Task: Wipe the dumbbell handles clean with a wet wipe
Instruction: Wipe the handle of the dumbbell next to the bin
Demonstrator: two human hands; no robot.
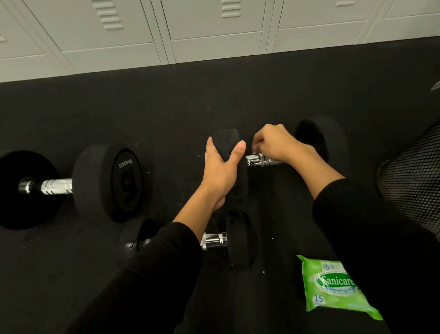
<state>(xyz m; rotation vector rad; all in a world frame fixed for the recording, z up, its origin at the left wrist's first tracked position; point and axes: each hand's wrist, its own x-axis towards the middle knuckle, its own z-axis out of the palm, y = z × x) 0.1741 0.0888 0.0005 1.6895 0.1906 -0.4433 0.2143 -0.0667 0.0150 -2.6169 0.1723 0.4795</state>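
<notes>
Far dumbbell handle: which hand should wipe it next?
Right. The right hand curls over the handle; the left hand grips the end weight, likely steadying it.

Black dumbbell (330,144) — chrome handle (256,160) (horizontal)

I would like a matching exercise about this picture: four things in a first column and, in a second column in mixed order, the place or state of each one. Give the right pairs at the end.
Column one
1. left hand
2. right hand
3. pack of wipes
4. large dumbbell

Column two
A. lies at the far left, no hand on it
B. curled over a chrome handle
C. green, on the floor beside the right sleeve
D. holds a black weight head

Pairs: 1-D, 2-B, 3-C, 4-A
</notes>
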